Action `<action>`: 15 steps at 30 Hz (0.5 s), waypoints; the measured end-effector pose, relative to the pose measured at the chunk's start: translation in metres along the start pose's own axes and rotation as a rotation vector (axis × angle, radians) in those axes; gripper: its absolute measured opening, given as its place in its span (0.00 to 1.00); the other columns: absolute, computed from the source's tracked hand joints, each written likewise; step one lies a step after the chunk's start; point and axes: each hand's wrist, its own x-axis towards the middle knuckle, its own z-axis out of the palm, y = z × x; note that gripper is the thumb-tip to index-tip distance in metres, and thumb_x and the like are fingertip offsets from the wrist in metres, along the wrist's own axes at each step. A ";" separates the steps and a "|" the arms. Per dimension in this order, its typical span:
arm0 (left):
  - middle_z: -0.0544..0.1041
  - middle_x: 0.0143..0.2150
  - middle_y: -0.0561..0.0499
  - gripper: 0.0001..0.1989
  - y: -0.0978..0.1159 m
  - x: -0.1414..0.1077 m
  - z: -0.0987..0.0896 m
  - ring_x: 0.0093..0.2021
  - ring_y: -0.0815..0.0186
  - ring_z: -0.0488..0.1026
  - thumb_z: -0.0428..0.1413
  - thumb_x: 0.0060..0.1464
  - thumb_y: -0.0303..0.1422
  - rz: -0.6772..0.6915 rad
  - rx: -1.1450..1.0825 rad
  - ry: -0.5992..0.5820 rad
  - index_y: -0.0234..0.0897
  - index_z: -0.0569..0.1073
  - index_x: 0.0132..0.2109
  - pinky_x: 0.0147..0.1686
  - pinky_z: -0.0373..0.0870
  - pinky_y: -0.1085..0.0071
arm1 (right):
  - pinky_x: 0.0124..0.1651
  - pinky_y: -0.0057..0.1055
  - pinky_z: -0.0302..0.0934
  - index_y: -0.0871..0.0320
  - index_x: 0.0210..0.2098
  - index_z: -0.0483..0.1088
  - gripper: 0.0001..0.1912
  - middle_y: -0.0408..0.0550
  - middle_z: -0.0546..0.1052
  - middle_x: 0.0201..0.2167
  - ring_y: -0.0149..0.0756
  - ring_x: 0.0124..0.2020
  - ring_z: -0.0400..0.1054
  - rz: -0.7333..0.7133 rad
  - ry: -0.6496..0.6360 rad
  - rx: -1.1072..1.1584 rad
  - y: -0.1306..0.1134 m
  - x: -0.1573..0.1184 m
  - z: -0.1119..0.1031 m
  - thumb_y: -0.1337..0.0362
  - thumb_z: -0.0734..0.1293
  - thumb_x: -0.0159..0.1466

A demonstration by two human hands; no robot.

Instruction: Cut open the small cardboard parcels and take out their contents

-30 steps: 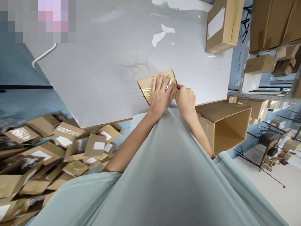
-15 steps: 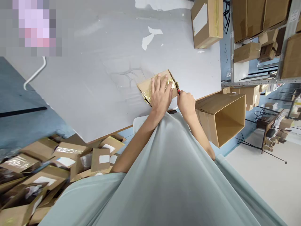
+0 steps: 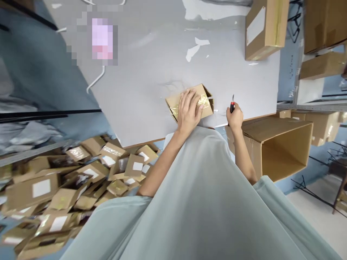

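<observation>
A small cardboard box [image 3: 207, 110] with shiny yellowish tape lies tilted near the front edge of the grey table [image 3: 146, 79]. My left hand [image 3: 189, 111] rests on top of it, fingers stretched over the cardboard. The box's right end shows a dark gap at the flap. To the right of the box, and apart from it, my right hand [image 3: 235, 116] is wrapped round a red and black cutter [image 3: 232, 106], its blade pointing away from me.
A taller taped box [image 3: 267, 30] stands at the table's back right. Beside the table at right is a large open carton [image 3: 284, 148]. Many opened boxes [image 3: 93, 171] are heaped below left. White paper scraps [image 3: 193, 52] and a white cable [image 3: 95, 81] lie on the table.
My right hand has moved right with the cutter, away from the box's right end, where the blade was. My left hand stays on the box. The camera view has shifted.
</observation>
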 end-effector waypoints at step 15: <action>0.73 0.76 0.36 0.30 -0.045 -0.058 -0.034 0.82 0.42 0.64 0.51 0.72 0.58 -0.223 0.327 0.198 0.48 0.78 0.69 0.79 0.60 0.34 | 0.69 0.43 0.62 0.69 0.75 0.64 0.32 0.75 0.68 0.72 0.54 0.71 0.66 -0.013 -0.105 -0.007 0.049 0.102 0.080 0.64 0.64 0.74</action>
